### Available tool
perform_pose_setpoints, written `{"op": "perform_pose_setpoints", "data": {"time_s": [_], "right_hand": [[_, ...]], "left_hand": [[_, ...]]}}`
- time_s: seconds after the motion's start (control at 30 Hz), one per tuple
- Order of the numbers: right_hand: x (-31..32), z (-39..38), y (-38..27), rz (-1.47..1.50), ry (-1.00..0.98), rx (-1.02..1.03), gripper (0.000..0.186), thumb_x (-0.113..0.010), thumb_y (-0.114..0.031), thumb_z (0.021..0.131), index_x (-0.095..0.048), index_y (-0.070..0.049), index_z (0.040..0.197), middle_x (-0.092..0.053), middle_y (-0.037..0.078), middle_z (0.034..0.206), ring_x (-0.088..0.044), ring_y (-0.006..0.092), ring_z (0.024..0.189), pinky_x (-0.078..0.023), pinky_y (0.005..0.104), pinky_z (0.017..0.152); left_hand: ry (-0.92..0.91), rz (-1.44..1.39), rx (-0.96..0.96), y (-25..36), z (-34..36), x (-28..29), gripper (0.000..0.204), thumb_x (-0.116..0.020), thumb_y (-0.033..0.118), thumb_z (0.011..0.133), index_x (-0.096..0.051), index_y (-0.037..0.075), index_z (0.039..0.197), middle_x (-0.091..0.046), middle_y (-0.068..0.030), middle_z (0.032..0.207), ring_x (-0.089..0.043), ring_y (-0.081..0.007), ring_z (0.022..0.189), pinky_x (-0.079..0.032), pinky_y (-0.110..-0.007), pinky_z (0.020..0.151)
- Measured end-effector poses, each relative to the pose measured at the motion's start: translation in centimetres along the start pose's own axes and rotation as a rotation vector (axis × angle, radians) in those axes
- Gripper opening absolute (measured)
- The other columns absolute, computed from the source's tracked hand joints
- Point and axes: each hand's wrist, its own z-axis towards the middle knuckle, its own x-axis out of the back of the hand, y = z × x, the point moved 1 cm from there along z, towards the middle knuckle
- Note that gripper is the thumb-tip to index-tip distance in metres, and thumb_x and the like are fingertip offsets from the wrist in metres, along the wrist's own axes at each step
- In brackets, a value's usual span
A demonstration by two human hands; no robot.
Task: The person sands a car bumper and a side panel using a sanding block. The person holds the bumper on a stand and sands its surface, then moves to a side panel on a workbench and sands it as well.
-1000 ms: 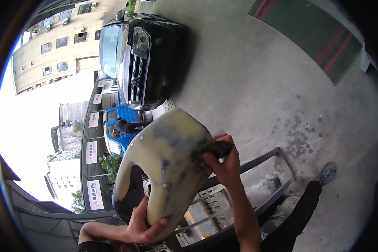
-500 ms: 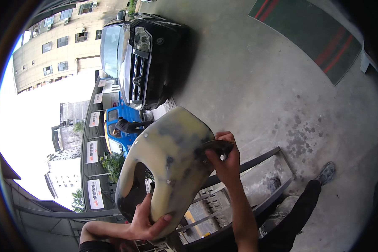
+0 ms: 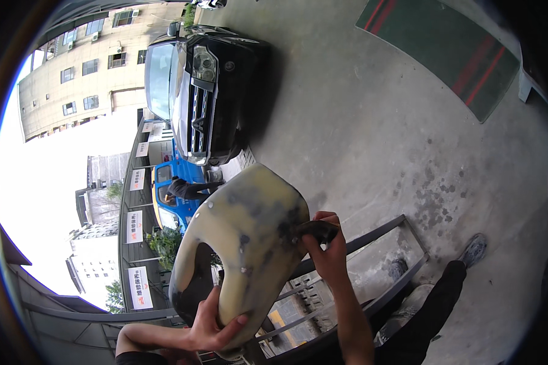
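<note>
A curved, hollow body panel (image 3: 262,213), patched yellow, grey and black, stands before me with a large opening on its left. My left hand (image 3: 216,325) grips its lower edge, thumb and fingers wrapped around the narrow part below the opening. At the panel's right side, my right hand (image 3: 329,249) pinches a dark, thin, bent sheet (image 3: 315,229) that looks like sandpaper. The sheet lies against the panel's dark-smudged right edge. Part of it is hidden by my fingers.
A metal frame stand (image 3: 371,238) is under and beside the panel. My shoe (image 3: 472,249) rests on the concrete. A black car (image 3: 207,91) and a blue vehicle (image 3: 186,170) are parked beyond, with a person (image 3: 189,188) bending there. A green panel (image 3: 438,52) lies at upper right.
The panel sits slightly lower in view. My right hand and the dark sheet have shifted a little down along the panel's edge. The left hand keeps its grip.
</note>
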Motion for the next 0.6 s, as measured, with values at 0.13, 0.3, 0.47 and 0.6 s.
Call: {"op": "perform_pose_setpoints", "data": {"time_s": [0.13,0.3,0.47,0.6], "right_hand": [[-1.2,2.1,-1.2,-0.051,-0.03,0.041,0.031,-0.076,-0.006,0.088,-0.052,-0.004,0.107,-0.055,0.01,0.113,-0.058,0.0187,0.102,-0.047,0.0301,0.091],[-0.1,-0.4,-0.6,0.009,0.033,-0.09,0.032,-0.077,-0.009,0.088,-0.052,-0.003,0.107,-0.057,0.01,0.114,-0.059,0.0191,0.098,-0.047,0.0302,0.088],[-0.9,1.6,-0.6,0.05,-0.011,-0.053,0.035,-0.078,-0.009,0.087,-0.051,-0.004,0.108,-0.056,0.011,0.115,-0.058,0.0204,0.101,-0.047,0.0304,0.089],[-0.5,0.2,-0.2,0.084,0.017,-0.014,0.037,-0.079,-0.009,0.085,-0.05,-0.004,0.108,-0.055,0.011,0.117,-0.057,0.0217,0.104,-0.046,0.0313,0.091]], "left_hand": [[0.004,-0.035,0.035,-1.2,-0.6,0.2,0.053,-0.075,0.025,0.088,-0.048,-0.007,0.121,-0.068,-0.016,0.093,-0.068,-0.0197,0.084,-0.054,-0.035,0.074],[0.0,-0.015,0.021,-0.7,-0.2,0.2,0.054,-0.074,0.024,0.087,-0.047,-0.007,0.122,-0.068,-0.0164,0.095,-0.068,-0.02,0.086,-0.054,-0.035,0.076],[-0.014,-0.031,0.055,-0.9,-0.1,0.3,0.055,-0.073,0.023,0.087,-0.047,-0.008,0.124,-0.068,-0.0166,0.095,-0.067,-0.0192,0.086,-0.054,-0.034,0.076],[-0.019,0.039,0.022,0.0,-0.3,0.2,0.055,-0.074,0.023,0.087,-0.048,-0.008,0.123,-0.068,-0.0161,0.095,-0.067,-0.0189,0.086,-0.054,-0.034,0.076]]}}
